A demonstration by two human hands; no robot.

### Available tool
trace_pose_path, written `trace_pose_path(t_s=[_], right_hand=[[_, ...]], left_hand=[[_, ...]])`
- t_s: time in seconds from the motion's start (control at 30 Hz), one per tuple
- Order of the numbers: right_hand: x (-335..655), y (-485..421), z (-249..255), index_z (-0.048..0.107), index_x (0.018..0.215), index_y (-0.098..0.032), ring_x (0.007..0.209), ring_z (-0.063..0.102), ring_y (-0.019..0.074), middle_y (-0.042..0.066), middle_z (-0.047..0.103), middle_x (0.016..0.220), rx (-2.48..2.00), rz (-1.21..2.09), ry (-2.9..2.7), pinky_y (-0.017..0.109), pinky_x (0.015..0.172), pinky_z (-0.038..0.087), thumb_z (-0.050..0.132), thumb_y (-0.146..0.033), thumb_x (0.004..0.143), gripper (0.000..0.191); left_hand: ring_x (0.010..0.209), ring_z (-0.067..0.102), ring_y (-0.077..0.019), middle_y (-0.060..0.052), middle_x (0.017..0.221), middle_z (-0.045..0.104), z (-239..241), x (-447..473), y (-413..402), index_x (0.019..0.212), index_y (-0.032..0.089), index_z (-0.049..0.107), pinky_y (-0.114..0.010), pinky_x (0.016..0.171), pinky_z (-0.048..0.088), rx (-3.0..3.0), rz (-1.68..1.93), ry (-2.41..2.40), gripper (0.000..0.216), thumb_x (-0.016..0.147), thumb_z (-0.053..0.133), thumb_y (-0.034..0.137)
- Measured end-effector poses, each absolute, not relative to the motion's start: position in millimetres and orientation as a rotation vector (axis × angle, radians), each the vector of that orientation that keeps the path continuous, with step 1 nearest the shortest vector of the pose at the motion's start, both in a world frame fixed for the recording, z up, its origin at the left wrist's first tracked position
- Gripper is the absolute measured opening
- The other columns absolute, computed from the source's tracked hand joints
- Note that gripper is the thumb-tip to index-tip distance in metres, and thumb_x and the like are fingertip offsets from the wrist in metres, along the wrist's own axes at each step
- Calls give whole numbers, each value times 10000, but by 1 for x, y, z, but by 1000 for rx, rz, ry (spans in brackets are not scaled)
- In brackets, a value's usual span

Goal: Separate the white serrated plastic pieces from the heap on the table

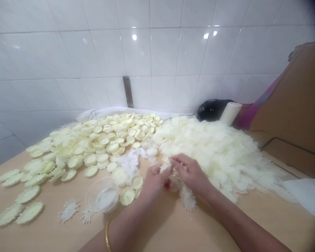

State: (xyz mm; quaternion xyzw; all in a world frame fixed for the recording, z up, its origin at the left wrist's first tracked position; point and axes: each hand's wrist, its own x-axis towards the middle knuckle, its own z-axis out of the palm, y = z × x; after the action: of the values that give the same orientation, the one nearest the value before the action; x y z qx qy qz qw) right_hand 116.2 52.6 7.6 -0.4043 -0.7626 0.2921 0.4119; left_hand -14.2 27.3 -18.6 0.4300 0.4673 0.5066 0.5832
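Hands: your left hand (pixel 154 180) and right hand (pixel 190 173) meet fingertip to fingertip. Both pinch one white frilled piece (pixel 165 167) just above the worktop (pixel 173 231).

Open room: bare worktop lies on your side of the hands, along both forearms. Its near edge is out of frame. Left of the left hand there are only narrow gaps between scattered discs. Beyond the hands there is no free room. The white pile (pixel 217 154) starts at the right hand's knuckles and spreads off to the right. The yellow pile (pixel 102 140) lies beyond and left of the left hand, and runs back to the wall.

Around: a clear plastic cup (pixel 103 198) sits near the left hand, on its left; it holds something white, and you cannot tell what. A loose white cutout (pixel 187 200) lies just under the right wrist. Far beyond the right hand are a black object (pixel 212 109) and a white cylinder (pixel 230 112), touching. A cardboard box (pixel 296 112) closes off the far right, with a white sheet (pixel 307 196) in front of it.

Surface and room: tan, smooth worktop; white tiled wall (pixel 94 52) carrying a metal strip (pixel 127 91).
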Motion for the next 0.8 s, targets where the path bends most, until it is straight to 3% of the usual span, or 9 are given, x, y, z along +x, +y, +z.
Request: trace_pose_path(t_s=[0.2, 0.3, 0.47, 0.6, 0.7, 0.8], right_hand=[[117, 49, 13, 630, 773, -175, 705, 567, 148, 26, 625, 746, -963, 967, -1960, 255, 661, 439, 499, -303, 770, 184], [115, 49, 12, 584, 647, -160, 613, 519, 127, 3, 564, 622, -972, 987, -1933, 237, 588, 417, 478, -286, 772, 207], [115, 52, 7, 382, 523, -176, 479, 364, 86, -41, 371, 487, -1097, 707, -1830, 210, 454, 308, 430, -318, 803, 318], [126, 62, 6, 317, 531, -191, 439, 306, 83, -52, 309, 463, -1223, 378, -1698, 214, 426, 264, 382, -380, 837, 365], [133, 70, 4, 410, 574, -186, 504, 397, 110, -25, 419, 522, -1282, 199, -1713, 232, 492, 324, 436, -400, 811, 321], [134, 72, 3, 523, 847, -172, 747, 505, 189, 65, 557, 814, -1263, 65, -1712, 305, 647, 394, 493, -357, 779, 200]], left_hand=[[405, 440, -86, 31, 441, 448, -15, -13, 25, 643, 137, 552, -210, 413, 341, 1115, 1208, 1199, 262, 638, 639, 383], [422, 436, -77, 25, 487, 467, -14, -12, 24, 597, 135, 535, -199, 406, 333, 1088, 1227, 1181, 278, 601, 667, 380], [417, 426, -63, 48, 462, 425, -8, -9, 22, 504, 151, 428, -194, 423, 345, 1019, 1268, 1028, 337, 566, 706, 332], [430, 502, -102, 11, 510, 524, -5, -7, 24, 598, 153, 505, -227, 443, 377, 826, 1247, 1029, 275, 588, 689, 357], [424, 515, -120, -6, 508, 531, -11, -9, 29, 669, 145, 544, -231, 420, 366, 791, 1188, 1111, 291, 610, 662, 405], [431, 516, -117, -18, 525, 541, -17, -11, 32, 694, 136, 557, -229, 426, 365, 834, 1158, 1115, 275, 627, 652, 385]])
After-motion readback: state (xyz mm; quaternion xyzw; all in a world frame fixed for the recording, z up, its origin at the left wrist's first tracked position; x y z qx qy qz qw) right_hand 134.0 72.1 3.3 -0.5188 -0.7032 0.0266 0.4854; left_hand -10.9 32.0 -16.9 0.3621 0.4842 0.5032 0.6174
